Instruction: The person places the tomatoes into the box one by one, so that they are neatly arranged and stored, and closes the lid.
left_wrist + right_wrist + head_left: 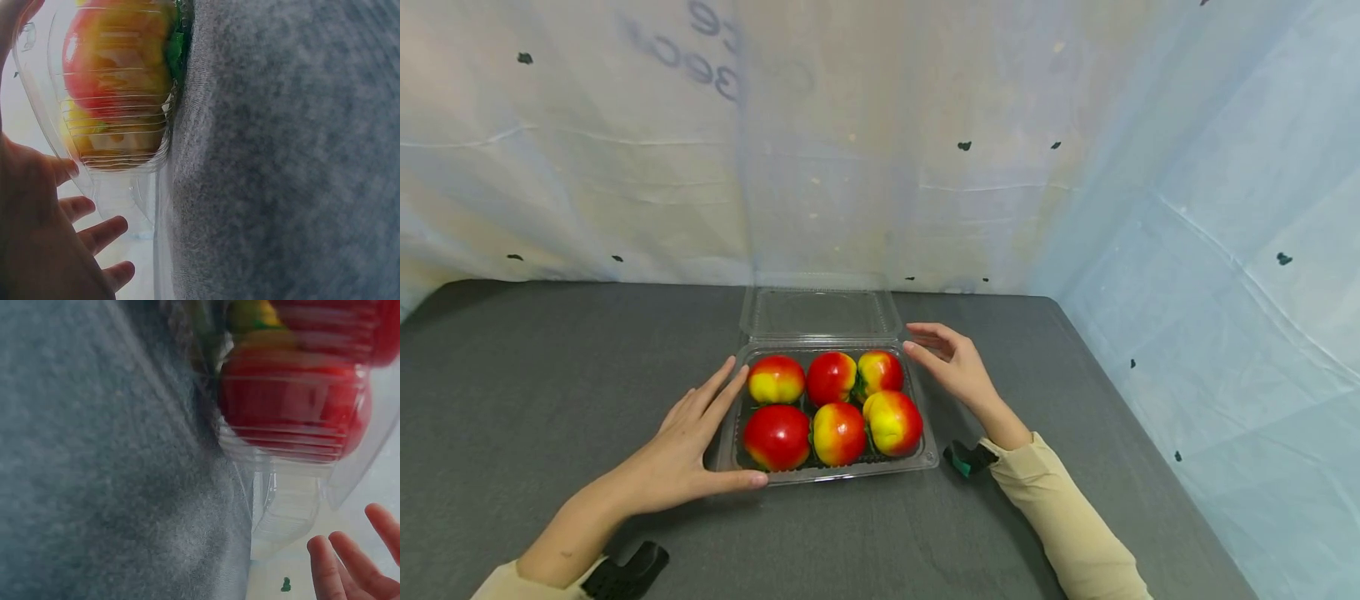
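Note:
A clear plastic clamshell box [850,475] lies on the table, its transparent lid [820,313] folded back behind it. Inside sit several red-and-yellow, apple-like fruits [838,433] in two rows. My left hand [681,454] is spread along the box's left side, thumb at the front left corner and fingers by the left rim. In the left wrist view its fingertips [115,230] lie against or close to the clear rim. Near the back right corner is my right hand [951,367], fingers slightly bent and holding nothing. The right wrist view shows its fingers [325,569] apart from the box.
A dark grey cloth-covered table [587,350] extends around the box. Pale sheeting [625,200] with small dark marks hangs behind the table, and light blue sheeting [1240,333] stands along the right side. Both wrists carry a black strap-like device [625,572].

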The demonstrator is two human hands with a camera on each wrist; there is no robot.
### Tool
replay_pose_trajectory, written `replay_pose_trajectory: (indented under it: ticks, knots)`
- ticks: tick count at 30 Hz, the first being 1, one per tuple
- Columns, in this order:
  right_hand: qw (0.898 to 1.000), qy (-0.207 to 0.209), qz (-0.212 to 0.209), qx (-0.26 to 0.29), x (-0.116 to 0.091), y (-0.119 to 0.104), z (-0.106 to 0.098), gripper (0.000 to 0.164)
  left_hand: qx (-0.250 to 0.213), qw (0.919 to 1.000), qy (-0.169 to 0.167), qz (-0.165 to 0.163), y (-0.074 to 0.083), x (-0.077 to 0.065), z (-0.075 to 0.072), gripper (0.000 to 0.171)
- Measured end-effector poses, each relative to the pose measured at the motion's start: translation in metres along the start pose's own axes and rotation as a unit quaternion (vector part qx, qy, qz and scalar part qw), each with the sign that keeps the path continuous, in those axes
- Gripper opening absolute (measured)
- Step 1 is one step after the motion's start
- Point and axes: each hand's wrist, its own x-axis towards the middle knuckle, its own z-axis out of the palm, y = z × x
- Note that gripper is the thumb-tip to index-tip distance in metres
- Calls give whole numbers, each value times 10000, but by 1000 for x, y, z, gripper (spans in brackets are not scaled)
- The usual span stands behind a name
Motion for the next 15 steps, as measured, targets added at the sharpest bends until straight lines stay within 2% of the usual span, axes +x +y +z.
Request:
replay_pose_trajectory:
  ticks: [2,7,15]
  knots:
    - [9999,44,81,-61,6,8,1,43,-1,10000,-4,-5,0,0,0,115]
    - [9993,76,320,166,16,16,3,46,-10,10000,-19,-20,1,0,0,115]
    - [9934,-89,962,625,31,16,6,55,-21,10000,-32,-50,1,0,0,115]
